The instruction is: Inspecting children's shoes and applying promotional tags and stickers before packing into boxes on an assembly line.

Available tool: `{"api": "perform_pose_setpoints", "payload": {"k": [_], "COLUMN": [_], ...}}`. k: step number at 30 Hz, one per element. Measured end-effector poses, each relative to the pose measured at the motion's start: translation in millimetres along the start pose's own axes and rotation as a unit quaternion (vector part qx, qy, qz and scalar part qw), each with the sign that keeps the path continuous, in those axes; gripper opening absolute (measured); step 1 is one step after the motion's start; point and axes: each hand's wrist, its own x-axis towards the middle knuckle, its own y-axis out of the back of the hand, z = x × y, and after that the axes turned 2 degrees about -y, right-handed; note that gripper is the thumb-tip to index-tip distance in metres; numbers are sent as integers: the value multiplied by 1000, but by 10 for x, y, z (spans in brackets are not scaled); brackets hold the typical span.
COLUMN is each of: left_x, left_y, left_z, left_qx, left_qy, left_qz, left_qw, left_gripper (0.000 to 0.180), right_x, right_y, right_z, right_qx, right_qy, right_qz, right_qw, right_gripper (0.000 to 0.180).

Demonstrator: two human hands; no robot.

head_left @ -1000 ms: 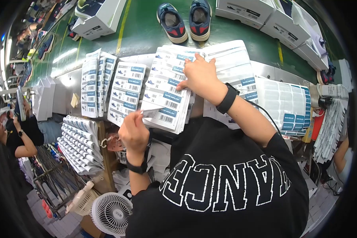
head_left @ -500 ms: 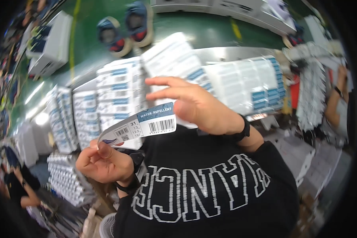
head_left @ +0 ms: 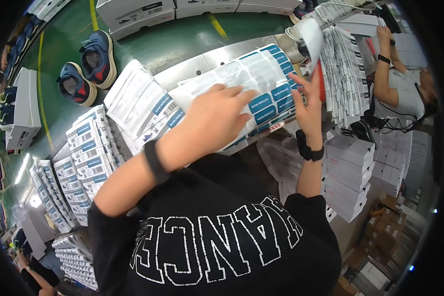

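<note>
My left hand [head_left: 219, 116] reaches across my body with its fingers stretched out over white and blue printed label sheets [head_left: 266, 107]. They lie in a stack under a clear, shiny film. At the right end of this stack my right hand [head_left: 308, 106] is raised, its fingers apart. Against one of its fingertips comes the lower end of a curved white paper strip [head_left: 311, 42]; whether the finger holds it is unclear. Just left of my left hand lies a separate pile of label sheets [head_left: 143, 96], partly hidden by my forearm.
Several bundles of labels [head_left: 88, 155] stand at the left. A blue and red shoe pair [head_left: 96, 59] is beyond the work surface, near white shoeboxes [head_left: 135, 17]. On the right are folded papers [head_left: 343, 74], stacked white boxes [head_left: 348, 170] and another person's arm [head_left: 382, 86].
The label that was stretched between my hands is no longer between them. My left hand has crossed rightward onto the sheets, and my right hand has moved right. The view has shifted right.
</note>
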Motion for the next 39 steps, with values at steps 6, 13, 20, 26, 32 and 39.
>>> {"api": "perform_pose_setpoints", "payload": {"k": [6,13,20,26,32,39], "left_x": [776,851,714,708,634,-416], "left_y": [-1051,-1018,-1063,-979,-716,516], "left_z": [-296,-310,-339,-378,-124,77], "left_qx": [168,161,169,154,136,-178], "left_qy": [-52,-28,-25,-27,-10,-49], "left_qz": [63,-103,-58,-72,-125,-162], "left_qw": [982,981,984,985,983,969], "left_gripper": [61,60,63,83,77,62], "right_x": [278,286,144,-70,-38,584], "right_y": [8,18,-28,9,-142,-1301], "right_z": [231,278,351,158,-906,-1391], "right_qx": [-142,-164,-223,-266,76,274], "right_qy": [72,65,134,214,192,50], "right_qz": [-136,-90,-3,15,202,-80], "right_qw": [978,980,965,940,957,957], "right_gripper": [87,90,74,55,80,84]}}
